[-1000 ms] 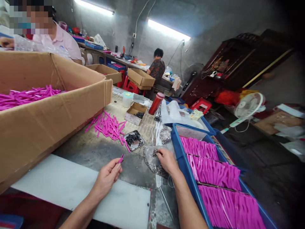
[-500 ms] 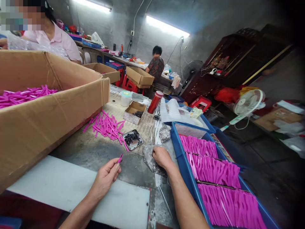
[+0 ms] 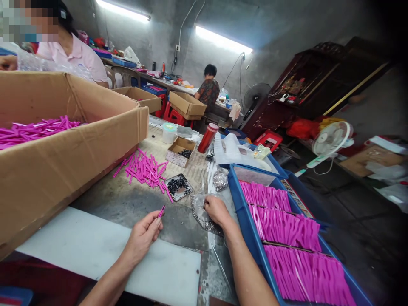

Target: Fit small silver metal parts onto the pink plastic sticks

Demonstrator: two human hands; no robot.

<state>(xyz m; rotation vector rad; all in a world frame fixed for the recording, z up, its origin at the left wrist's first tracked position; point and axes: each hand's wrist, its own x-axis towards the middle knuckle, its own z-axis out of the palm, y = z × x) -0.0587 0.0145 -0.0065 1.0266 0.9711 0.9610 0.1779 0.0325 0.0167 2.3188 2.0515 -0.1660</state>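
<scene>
Between the thumb and fingers of my left hand (image 3: 147, 231) is a thin pink plastic stick (image 3: 162, 211), its tip pointing up and away. My right hand (image 3: 216, 209) is over a clear plastic bag (image 3: 204, 221) of small metal parts, fingers pinched together; what they hold, if anything, is hidden. Just beyond the hands lies a small metal tray (image 3: 179, 187) of tiny black parts. A loose pile of pink sticks (image 3: 145, 168) spreads to the left of that tray.
A large cardboard box (image 3: 73, 144) of pink sticks stands at left. On the right, a blue crate (image 3: 234, 199) holds rows of pink pieces. Tweezers (image 3: 220, 263) lie near my right forearm. Farther back are a small carton (image 3: 178, 159) and a red flask (image 3: 208, 138). Two people sit beyond.
My hands stay almost where they were, the left still pinching the stick and the right still at the bag. The view has shifted slightly.
</scene>
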